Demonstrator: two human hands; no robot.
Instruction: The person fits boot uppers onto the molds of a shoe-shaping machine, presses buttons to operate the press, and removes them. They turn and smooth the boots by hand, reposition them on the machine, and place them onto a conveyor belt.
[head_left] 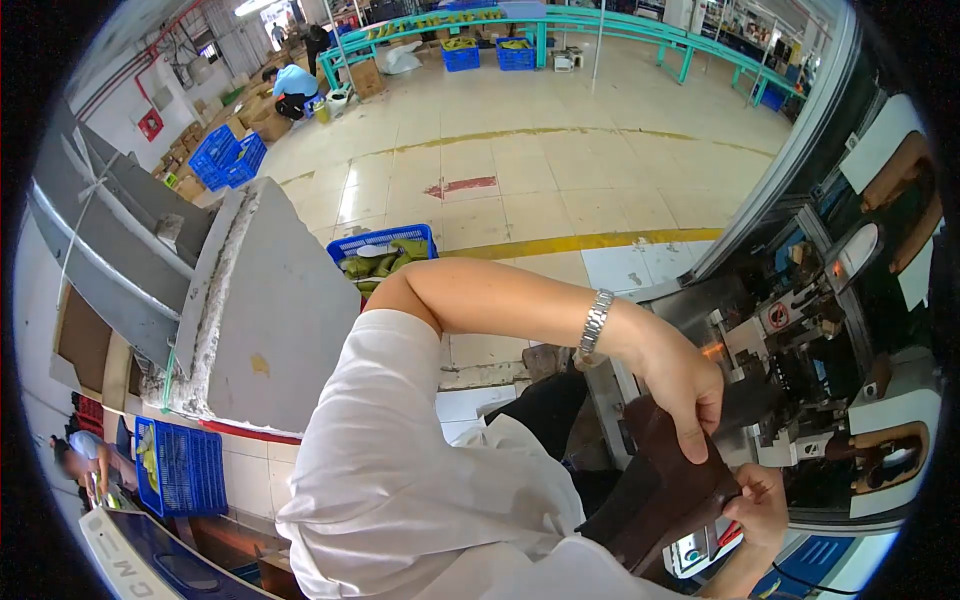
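A dark brown leather piece, bent like a shoe upper [665, 490], hangs between my two hands at the lower right. My left hand [680, 385], with a metal watch [595, 322] on its wrist, comes from above and pinches the upper edge of the leather between thumb and fingers. Lower and to the right, my right hand [758, 505] grips the other end with curled fingers. Part of the leather's lower side is hidden by my white sleeve and body. Just right of my hands is a machine [790, 350] with metal parts.
A blue basket [432, 240] with green items stands on the floor ahead. A grey block [280, 310] rises on the left, near another blue crate [190, 470]. A person in blue [292, 85] crouches far off by stacked boxes. A green conveyor frame [540, 25] spans the back.
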